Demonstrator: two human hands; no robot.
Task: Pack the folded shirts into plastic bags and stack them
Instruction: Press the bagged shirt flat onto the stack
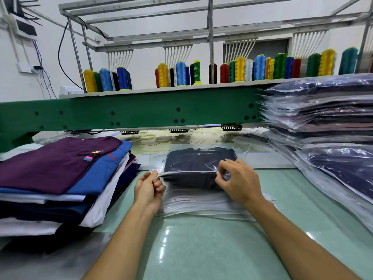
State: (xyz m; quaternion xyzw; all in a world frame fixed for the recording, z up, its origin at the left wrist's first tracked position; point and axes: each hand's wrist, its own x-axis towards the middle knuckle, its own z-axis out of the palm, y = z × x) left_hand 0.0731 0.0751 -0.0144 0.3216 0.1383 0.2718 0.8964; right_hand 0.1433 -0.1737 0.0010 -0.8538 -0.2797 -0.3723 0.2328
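Note:
A folded navy shirt (193,160) lies inside a clear plastic bag (201,147) in the middle of the table. My left hand (148,188) pinches the bag's near edge at its left corner. At the right end of that same edge my right hand (236,181) pinches the strip. The bag rests on a pile of empty plastic bags (201,205). To the left lies a pile of folded shirts (56,172), purple on top, blue and white beneath. On the right rises a tall stack of bagged shirts (323,126).
A green machine beam (129,114) runs across behind the work spot, low over the table. Thread spools (181,74) in many colours stand on the shelf above it. The pale green tabletop (201,249) extends toward me. Round hoops and papers lie under the beam.

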